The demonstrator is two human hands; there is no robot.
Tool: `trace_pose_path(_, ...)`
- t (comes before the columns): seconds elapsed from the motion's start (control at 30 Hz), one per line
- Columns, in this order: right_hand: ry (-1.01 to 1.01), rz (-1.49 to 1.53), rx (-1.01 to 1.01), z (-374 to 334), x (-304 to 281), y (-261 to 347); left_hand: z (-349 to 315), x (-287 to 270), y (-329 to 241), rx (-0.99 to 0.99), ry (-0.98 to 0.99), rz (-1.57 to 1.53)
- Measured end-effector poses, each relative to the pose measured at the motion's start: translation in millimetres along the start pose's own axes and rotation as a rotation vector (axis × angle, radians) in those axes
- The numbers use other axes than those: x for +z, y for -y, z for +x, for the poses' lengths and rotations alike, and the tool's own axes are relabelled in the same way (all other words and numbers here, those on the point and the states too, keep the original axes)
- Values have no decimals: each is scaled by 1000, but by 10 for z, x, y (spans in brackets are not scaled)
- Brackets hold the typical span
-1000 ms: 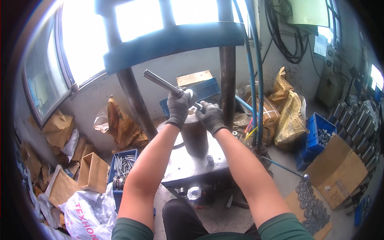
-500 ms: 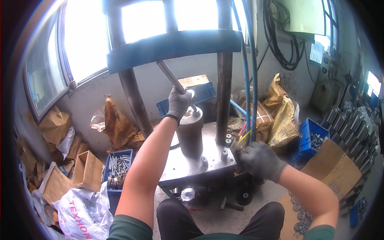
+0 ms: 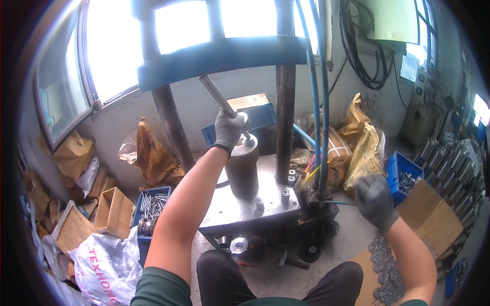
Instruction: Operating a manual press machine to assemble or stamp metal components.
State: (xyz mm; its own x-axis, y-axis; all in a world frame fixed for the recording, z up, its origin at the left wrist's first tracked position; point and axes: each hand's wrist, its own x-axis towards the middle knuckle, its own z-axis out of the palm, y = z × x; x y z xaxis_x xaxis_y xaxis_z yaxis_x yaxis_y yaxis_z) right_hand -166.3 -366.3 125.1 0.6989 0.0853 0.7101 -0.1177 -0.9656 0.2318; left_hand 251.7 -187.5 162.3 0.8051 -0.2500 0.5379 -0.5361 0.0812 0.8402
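Observation:
My left hand (image 3: 228, 128), in a grey glove, is closed around the lower end of a slanted metal rod (image 3: 216, 95) under the blue crossbeam of a press (image 3: 224, 60). Beside those fingers, a shiny round-headed metal part (image 3: 246, 122) stands on top of a thick steel cylinder (image 3: 242, 171). This cylinder rests upright on the metal press table (image 3: 224, 211). Off to the right, my right hand (image 3: 376, 201), in a dark grey glove, is in the air near a blue crate (image 3: 404, 178). Its fingers look curled but are blurred, and whatever they may hold is hidden.
Small bearing-like rings (image 3: 285, 195) stand on the table's right side. Blue hoses (image 3: 317, 102) hang beside the right post. A blue bin of metal pins (image 3: 152, 204) is at left. Metal rings (image 3: 385, 270) lie on cardboard at lower right; a hammer (image 3: 293, 262) lies on the floor.
My right hand has left the valve area at the press's right corner and moved right, toward the blue crate. The left hand keeps its grip on the rod.

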Motion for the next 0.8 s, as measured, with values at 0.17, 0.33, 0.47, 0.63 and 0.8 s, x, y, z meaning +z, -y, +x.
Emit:
trace_pose_path(0.17,-87,-11,83,556,318,-400,-11,12,-47,13,8,46)
trace_pose_path(0.33,-116,-17,161,791,605,-665,33,48,-55,24,83,-107)
trace_pose_path(0.47,-114,17,188,789,625,-675,49,97,-78,17,87,-62)
trace_pose_path(0.63,-119,19,234,745,680,-718,348,150,99,205,137,311)
trace_pose_path(0.8,-65,17,262,636,635,-682,461,348,0,242,246,575)
